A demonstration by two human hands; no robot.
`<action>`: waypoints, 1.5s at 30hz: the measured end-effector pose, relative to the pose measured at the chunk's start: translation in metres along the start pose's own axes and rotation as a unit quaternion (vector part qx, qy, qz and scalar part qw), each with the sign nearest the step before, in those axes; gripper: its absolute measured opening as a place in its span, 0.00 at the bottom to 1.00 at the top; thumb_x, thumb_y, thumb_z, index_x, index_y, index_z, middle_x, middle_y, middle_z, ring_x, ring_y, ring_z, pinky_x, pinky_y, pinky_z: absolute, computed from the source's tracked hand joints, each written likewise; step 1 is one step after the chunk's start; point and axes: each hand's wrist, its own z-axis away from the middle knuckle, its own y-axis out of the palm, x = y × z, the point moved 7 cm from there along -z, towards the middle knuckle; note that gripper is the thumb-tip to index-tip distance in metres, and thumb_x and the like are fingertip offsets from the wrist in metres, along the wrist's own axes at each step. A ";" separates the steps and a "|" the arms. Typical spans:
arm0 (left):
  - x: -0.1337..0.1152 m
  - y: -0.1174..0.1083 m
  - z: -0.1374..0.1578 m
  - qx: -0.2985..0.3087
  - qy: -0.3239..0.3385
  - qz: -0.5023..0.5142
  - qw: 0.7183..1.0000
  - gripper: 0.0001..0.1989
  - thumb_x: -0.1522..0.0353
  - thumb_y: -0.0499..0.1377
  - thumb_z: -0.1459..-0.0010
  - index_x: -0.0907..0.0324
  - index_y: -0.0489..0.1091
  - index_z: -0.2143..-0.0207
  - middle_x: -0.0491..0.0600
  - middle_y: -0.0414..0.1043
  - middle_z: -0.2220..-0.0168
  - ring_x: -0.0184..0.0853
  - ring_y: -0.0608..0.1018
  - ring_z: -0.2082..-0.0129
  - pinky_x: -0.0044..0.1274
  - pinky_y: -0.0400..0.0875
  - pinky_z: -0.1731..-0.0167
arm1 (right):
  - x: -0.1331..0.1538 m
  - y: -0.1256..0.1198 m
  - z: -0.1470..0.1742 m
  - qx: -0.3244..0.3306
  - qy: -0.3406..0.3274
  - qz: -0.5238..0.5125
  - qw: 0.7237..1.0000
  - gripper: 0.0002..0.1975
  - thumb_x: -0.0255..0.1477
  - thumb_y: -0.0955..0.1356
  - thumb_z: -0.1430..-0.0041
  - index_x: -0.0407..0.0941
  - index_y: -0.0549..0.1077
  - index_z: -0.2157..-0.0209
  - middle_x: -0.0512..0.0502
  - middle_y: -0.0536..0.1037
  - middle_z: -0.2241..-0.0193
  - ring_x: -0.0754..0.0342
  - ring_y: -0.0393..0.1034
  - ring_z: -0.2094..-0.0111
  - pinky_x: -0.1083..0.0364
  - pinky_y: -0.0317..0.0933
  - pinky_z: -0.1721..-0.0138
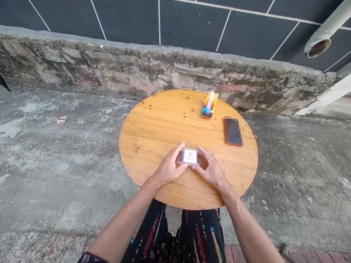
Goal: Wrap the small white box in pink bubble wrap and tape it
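A small white box (190, 156) with a pinkish round print lies near the front middle of the round wooden table (153, 128). Clear plastic wrapping sticks out at its sides. My left hand (172, 164) grips the left end of it between thumb and fingers. At the right end, my right hand (210, 167) holds it the same way, thumb at the near edge and fingers at the far edge. The underside of the box is hidden.
A tape dispenser (210, 105) in yellow and blue, with a roll of tape, stands at the table's back right. Below it lies a dark, blurred rectangular object (233, 131) with a red edge. A stone wall base (153, 75) runs behind the table.
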 end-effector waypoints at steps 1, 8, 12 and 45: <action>0.001 0.001 0.000 0.002 -0.005 0.008 1.000 0.37 0.71 0.59 0.46 0.58 0.49 0.35 0.57 0.62 0.40 0.42 0.67 0.41 0.36 0.63 0.41 | -0.001 0.000 0.000 0.001 0.003 -0.002 1.000 0.37 0.36 0.71 0.46 0.49 0.55 0.37 0.41 0.73 0.49 0.43 0.66 0.47 0.40 0.55 0.44; 0.001 0.003 0.000 0.006 -0.009 0.026 1.000 0.41 0.73 0.58 0.48 0.58 0.44 0.34 0.57 0.62 0.40 0.42 0.68 0.42 0.35 0.64 0.42 | -0.001 0.002 -0.002 0.007 0.007 0.006 1.000 0.36 0.37 0.71 0.46 0.48 0.56 0.38 0.40 0.73 0.49 0.42 0.66 0.47 0.40 0.55 0.44; -0.002 -0.007 0.002 -0.031 0.024 -0.017 0.999 0.41 0.78 0.55 0.54 0.60 0.50 0.36 0.57 0.56 0.36 0.43 0.61 0.37 0.38 0.56 0.38 | 0.004 0.000 -0.001 0.023 -0.006 0.012 1.000 0.38 0.36 0.70 0.46 0.48 0.53 0.36 0.39 0.70 0.45 0.41 0.63 0.45 0.39 0.53 0.43; 0.006 -0.006 0.005 -0.022 0.051 -0.084 0.995 0.37 0.81 0.49 0.48 0.58 0.48 0.35 0.52 0.68 0.43 0.39 0.66 0.42 0.37 0.60 0.41 | 0.007 0.000 -0.001 0.033 -0.003 0.044 0.999 0.38 0.40 0.72 0.47 0.47 0.56 0.39 0.39 0.71 0.48 0.41 0.66 0.49 0.40 0.58 0.48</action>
